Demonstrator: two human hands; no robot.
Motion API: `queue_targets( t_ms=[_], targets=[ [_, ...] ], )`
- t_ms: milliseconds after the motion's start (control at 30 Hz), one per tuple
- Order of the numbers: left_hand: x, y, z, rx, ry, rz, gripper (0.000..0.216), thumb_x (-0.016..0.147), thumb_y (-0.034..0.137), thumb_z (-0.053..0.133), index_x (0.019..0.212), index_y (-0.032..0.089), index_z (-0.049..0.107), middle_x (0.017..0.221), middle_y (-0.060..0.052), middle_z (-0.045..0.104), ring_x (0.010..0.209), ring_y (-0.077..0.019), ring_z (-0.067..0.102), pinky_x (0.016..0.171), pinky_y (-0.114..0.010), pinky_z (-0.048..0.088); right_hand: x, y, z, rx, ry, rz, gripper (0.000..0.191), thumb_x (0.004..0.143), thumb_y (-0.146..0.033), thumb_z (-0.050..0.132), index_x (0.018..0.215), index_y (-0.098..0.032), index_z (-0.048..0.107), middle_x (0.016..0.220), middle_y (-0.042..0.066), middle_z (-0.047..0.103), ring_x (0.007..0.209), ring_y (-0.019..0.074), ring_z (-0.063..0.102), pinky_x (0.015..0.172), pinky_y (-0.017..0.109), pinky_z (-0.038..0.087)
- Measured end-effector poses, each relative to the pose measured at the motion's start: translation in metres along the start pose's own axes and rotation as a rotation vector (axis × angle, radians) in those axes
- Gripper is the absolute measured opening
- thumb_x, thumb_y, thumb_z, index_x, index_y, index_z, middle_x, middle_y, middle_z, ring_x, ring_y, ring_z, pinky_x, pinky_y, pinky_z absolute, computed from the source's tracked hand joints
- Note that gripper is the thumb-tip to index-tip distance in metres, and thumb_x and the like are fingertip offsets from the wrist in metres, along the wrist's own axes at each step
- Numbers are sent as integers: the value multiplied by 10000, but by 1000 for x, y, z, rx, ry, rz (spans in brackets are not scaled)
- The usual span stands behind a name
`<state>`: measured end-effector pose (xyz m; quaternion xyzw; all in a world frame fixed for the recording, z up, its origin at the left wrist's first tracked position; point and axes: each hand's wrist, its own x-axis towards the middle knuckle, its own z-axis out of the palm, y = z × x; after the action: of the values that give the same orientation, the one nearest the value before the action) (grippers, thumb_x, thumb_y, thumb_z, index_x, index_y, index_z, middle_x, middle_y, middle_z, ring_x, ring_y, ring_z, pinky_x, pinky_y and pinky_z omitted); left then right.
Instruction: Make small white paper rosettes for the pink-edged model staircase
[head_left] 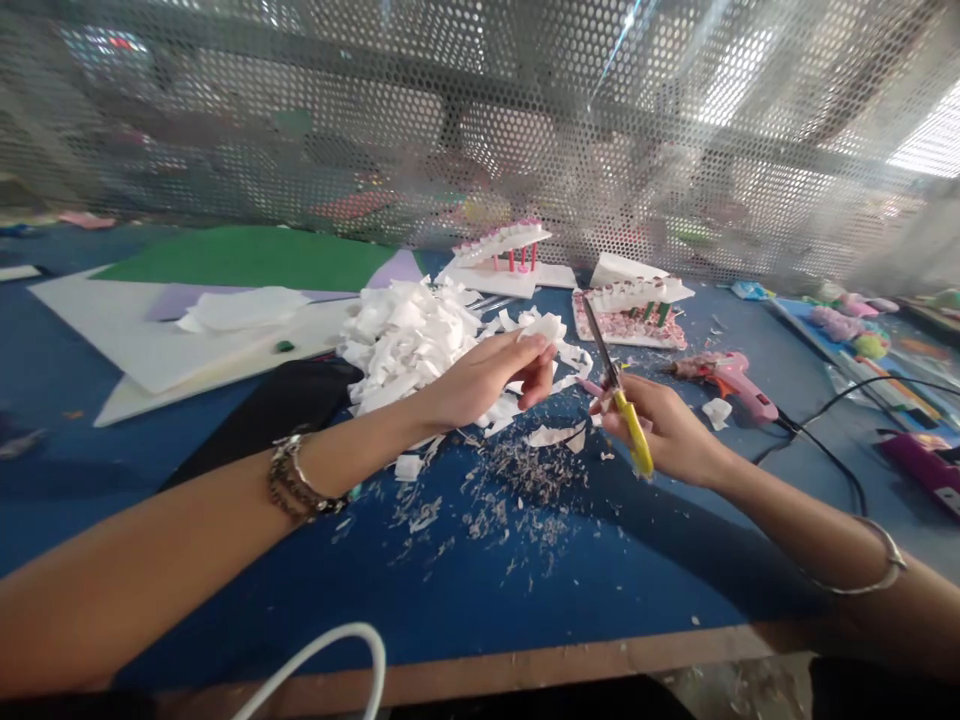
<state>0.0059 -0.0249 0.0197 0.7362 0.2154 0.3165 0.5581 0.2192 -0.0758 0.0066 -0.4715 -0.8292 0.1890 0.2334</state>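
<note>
My left hand [491, 375] is over the right side of a heap of white paper strips [409, 335]. Its fingers are closed in a pinch on a piece of white paper [547, 326]. My right hand [664, 428] grips yellow-handled scissors [630, 425], blades pointing up and away from me. The scissors are to the right of the paper piece and apart from it. Below both hands, fine dark and white scraps [532, 470] are scattered on the blue table [465, 610].
Behind the heap stands a small white model with pink posts [517, 250]; another with green posts [641, 305] is to its right. A pink glue gun [739, 382] with a black cord lies at right. Green and white sheets [247, 258] spread at left, before a perforated metal screen [420, 120].
</note>
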Motion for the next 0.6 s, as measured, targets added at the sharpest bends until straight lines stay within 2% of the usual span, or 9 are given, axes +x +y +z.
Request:
queue_targets(
  t_ms=[67, 167, 400, 600],
  targets=[
    [2, 0, -1, 21, 1, 2, 316, 925, 336, 263, 695, 168, 401, 531, 29, 445, 503, -86, 408, 565, -255, 327, -1, 3, 1, -93, -3, -79, 515, 771, -653, 339, 843, -161, 473, 835, 77, 507, 726, 171, 495, 644, 323, 438],
    [4, -2, -2, 36, 5, 10, 334, 919, 370, 273, 688, 168, 404, 527, 25, 447, 506, -88, 411, 574, -260, 335, -1, 9, 3, -174, -32, -104, 624, 708, -750, 279, 885, -171, 433, 892, 90, 484, 791, 205, 489, 687, 371, 454],
    [8, -9, 0, 10, -20, 3, 301, 925, 344, 275, 716, 171, 405, 531, 35, 455, 500, -80, 411, 577, -248, 341, 6, 11, 7, -188, -59, -104, 652, 707, -769, 171, 799, -168, 406, 801, 56, 449, 666, 161, 430, 616, 356, 433],
    [4, -5, 5, 92, -32, 7, 296, 930, 328, 256, 719, 173, 394, 526, 38, 445, 509, -82, 412, 586, -241, 361, 7, 9, 6, -226, -2, -46, 656, 698, -778, 212, 819, -169, 425, 769, 51, 472, 637, 157, 434, 591, 335, 400]
  ],
)
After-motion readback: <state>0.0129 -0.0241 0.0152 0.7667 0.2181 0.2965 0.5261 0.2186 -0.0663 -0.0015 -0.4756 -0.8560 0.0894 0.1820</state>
